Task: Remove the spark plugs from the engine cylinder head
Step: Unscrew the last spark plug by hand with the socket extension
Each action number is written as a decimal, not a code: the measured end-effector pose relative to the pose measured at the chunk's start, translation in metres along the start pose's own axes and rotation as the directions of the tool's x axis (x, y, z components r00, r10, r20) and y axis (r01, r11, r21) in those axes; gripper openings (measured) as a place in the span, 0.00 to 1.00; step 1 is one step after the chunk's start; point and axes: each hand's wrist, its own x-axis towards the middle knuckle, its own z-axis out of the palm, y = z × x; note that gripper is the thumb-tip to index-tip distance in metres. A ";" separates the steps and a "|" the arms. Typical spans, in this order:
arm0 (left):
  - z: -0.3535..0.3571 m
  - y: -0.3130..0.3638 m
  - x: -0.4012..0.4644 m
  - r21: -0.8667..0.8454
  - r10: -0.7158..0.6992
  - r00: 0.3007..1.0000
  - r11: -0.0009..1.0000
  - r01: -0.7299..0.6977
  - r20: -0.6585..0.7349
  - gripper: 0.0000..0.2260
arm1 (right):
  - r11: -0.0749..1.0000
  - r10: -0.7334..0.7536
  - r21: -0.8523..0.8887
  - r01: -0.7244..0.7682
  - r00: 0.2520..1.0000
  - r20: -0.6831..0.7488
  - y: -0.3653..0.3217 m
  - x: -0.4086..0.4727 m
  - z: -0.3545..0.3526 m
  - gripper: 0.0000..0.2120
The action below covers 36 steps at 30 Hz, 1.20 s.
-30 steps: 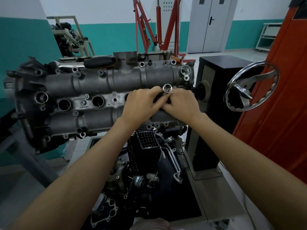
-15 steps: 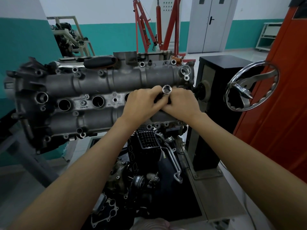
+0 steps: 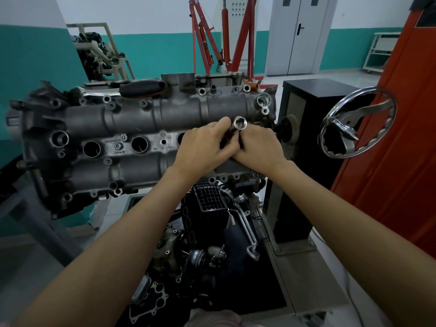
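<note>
Both hands, left hand [image 3: 203, 145] and right hand [image 3: 258, 147], curl their fingers around a shiny steel socket tool [image 3: 239, 125], probably steadying it over the right-hand well of the grey cast-aluminium cylinder head [image 3: 132, 119], where any plug sits hidden

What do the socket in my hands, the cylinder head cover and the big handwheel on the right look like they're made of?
Socket: polished, probably chromed steel, with a bright mirror-like rim. Cylinder head cover: looks like cast aluminium, dull grey and grainy, with rounded cast ribs. Handwheel: shiny metal, likely chromed or polished, reflecting the room. Both hands, left hand and right hand, grip the socket.
</note>
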 end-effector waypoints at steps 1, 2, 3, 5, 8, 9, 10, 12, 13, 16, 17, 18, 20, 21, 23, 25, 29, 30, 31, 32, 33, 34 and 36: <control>0.001 -0.001 0.000 0.001 -0.001 1.000 1.000 0.001 -0.008 0.20 | 1.000 0.002 0.000 -0.002 1.000 -0.010 -0.001 0.000 -0.001 0.09; 0.001 -0.002 0.000 0.001 -0.008 1.000 1.000 0.008 -0.016 0.20 | 1.000 0.003 0.000 -0.003 1.000 -0.021 -0.002 -0.001 -0.002 0.10; 0.001 -0.002 0.000 0.005 -0.018 1.000 1.000 0.018 -0.020 0.21 | 1.000 0.006 0.003 -0.006 1.000 -0.028 -0.003 -0.001 -0.002 0.10; 0.001 -0.003 0.000 0.013 -0.027 0.999 1.000 0.028 -0.017 0.24 | 1.000 0.010 0.010 -0.009 0.999 -0.034 -0.002 -0.002 -0.003 0.09; 0.000 -0.002 0.000 0.005 -0.020 1.000 1.000 0.020 0.004 0.26 | 1.000 -0.001 0.010 0.001 0.999 -0.042 -0.002 -0.003 -0.005 0.08; -0.001 -0.002 0.000 0.005 -0.019 1.000 1.000 0.019 0.007 0.26 | 1.000 -0.002 0.004 0.002 0.999 -0.034 -0.002 -0.003 -0.004 0.09; -0.001 -0.002 0.000 0.002 -0.020 1.000 1.000 0.020 0.007 0.26 | 1.000 -0.003 -0.006 0.003 1.000 -0.023 -0.002 -0.003 -0.004 0.09; -0.001 -0.001 0.000 -0.016 -0.022 1.000 1.000 0.022 0.002 0.23 | 1.000 -0.006 -0.013 0.006 1.000 -0.004 -0.002 -0.003 -0.003 0.09; -0.001 0.000 -0.001 -0.021 -0.019 1.000 1.000 0.019 0.001 0.22 | 1.000 -0.008 0.000 0.008 1.000 -0.002 -0.002 -0.003 -0.003 0.08; 0.000 0.001 0.000 -0.007 0.000 1.000 1.000 0.000 0.001 0.18 | 1.000 -0.004 0.029 0.004 1.000 -0.001 -0.002 -0.003 -0.004 0.08; 0.000 0.000 0.000 -0.004 0.007 1.000 1.000 -0.007 -0.002 0.17 | 1.000 0.003 0.021 -0.003 1.000 0.004 -0.002 -0.002 -0.003 0.08; 0.001 -0.001 0.000 -0.002 0.012 1.000 1.000 -0.012 -0.009 0.18 | 1.000 0.010 0.005 -0.010 1.000 0.008 -0.002 -0.001 -0.003 0.08; 0.002 -0.003 -0.001 0.009 0.003 1.000 1.000 -0.002 -0.026 0.20 | 1.000 0.018 -0.005 -0.018 1.000 -0.003 -0.002 -0.001 -0.003 0.09; 0.002 -0.004 -0.001 0.021 -0.006 1.000 1.000 0.007 -0.027 0.22 | 1.000 0.017 0.010 -0.017 1.000 -0.019 -0.002 -0.001 -0.003 0.09; 0.003 -0.005 -0.001 0.038 -0.010 1.000 0.999 0.011 -0.018 0.25 | 0.999 0.016 0.045 -0.014 0.999 -0.049 -0.003 -0.002 -0.004 0.10; 0.002 -0.005 -0.001 0.031 -0.005 1.000 1.000 0.005 -0.017 0.26 | 0.998 0.007 0.066 -0.002 0.998 -0.070 -0.004 -0.002 -0.004 0.12; 0.001 -0.003 -0.001 0.010 -0.010 1.000 1.000 0.010 -0.012 0.25 | 1.000 -0.015 0.018 0.015 0.999 -0.042 -0.002 -0.002 -0.003 0.08; 0.001 -0.002 -0.001 -0.007 -0.010 1.000 1.000 0.010 -0.016 0.23 | 1.000 -0.009 0.002 0.009 1.000 -0.023 -0.001 -0.002 -0.002 0.07; 0.001 -0.001 0.000 -0.020 -0.009 1.000 1.000 0.009 -0.017 0.21 | 1.000 -0.004 -0.003 0.004 1.000 -0.010 0.000 -0.002 -0.001 0.07; 0.001 -0.001 0.000 -0.026 -0.008 1.000 1.000 0.007 -0.015 0.20 | 1.000 0.001 -0.003 -0.001 1.000 -0.002 0.000 -0.002 -0.001 0.07; 0.001 0.000 0.000 -0.028 -0.005 1.000 1.000 0.004 -0.016 0.19 | 1.000 0.007 -0.007 -0.007 1.000 0.005 0.000 -0.001 -0.001 0.07; 0.002 -0.001 0.000 -0.025 -0.002 1.000 1.000 0.002 -0.021 0.18 | 1.000 0.017 -0.014 -0.017 1.000 0.009 0.000 -0.001 0.000 0.08; 0.003 -0.003 0.000 -0.006 -0.001 0.999 1.000 0.001 -0.034 0.19 | 0.999 0.031 -0.026 -0.031 1.000 0.000 0.000 0.000 0.000 0.10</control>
